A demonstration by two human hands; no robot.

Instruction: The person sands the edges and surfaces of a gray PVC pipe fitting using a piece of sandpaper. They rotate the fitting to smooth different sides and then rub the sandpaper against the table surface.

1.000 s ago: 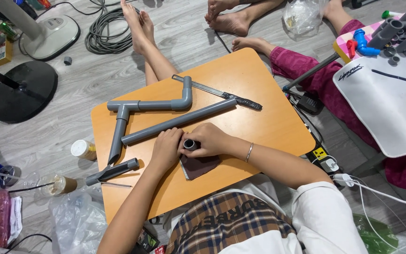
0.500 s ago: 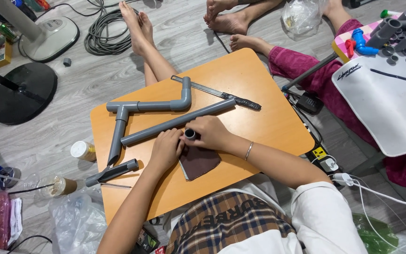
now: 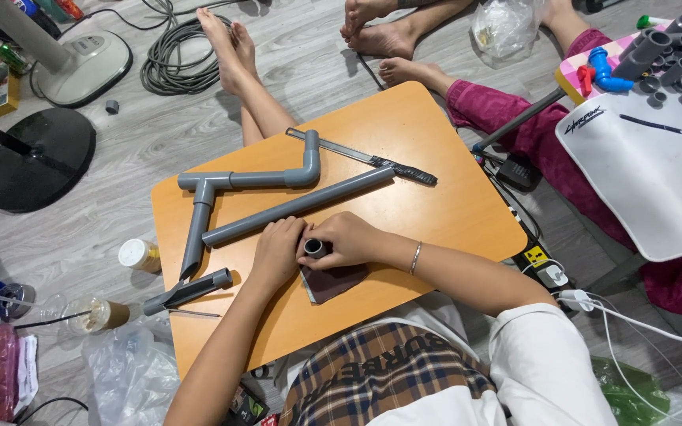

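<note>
My right hand point(image 3: 350, 239) grips a short grey pipe fitting point(image 3: 315, 248), its round end facing up. Beneath it a dark brown sheet of sandpaper point(image 3: 333, 282) lies on the low wooden table point(image 3: 451, 213). My left hand point(image 3: 278, 252) rests beside the fitting, its fingers curled on the sheet's left edge. Just above both hands a long straight grey pipe point(image 3: 297, 205) lies slanted. Further up sits a joined grey pipe assembly point(image 3: 234, 181) with a tee and an elbow.
A metal saw blade with a wrapped handle point(image 3: 372, 159) lies at the table's far side. A grey pipe cutter point(image 3: 187, 290) sits at the left edge. Another person's legs and feet point(image 3: 234, 55), a cable coil point(image 3: 171, 55), fan bases point(image 3: 37, 158) and a white board point(image 3: 649, 173) surround the table.
My right hand carried the fitting up off the sandpaper, then back down onto it, with the left hand staying alongside. The pipes did not move.
</note>
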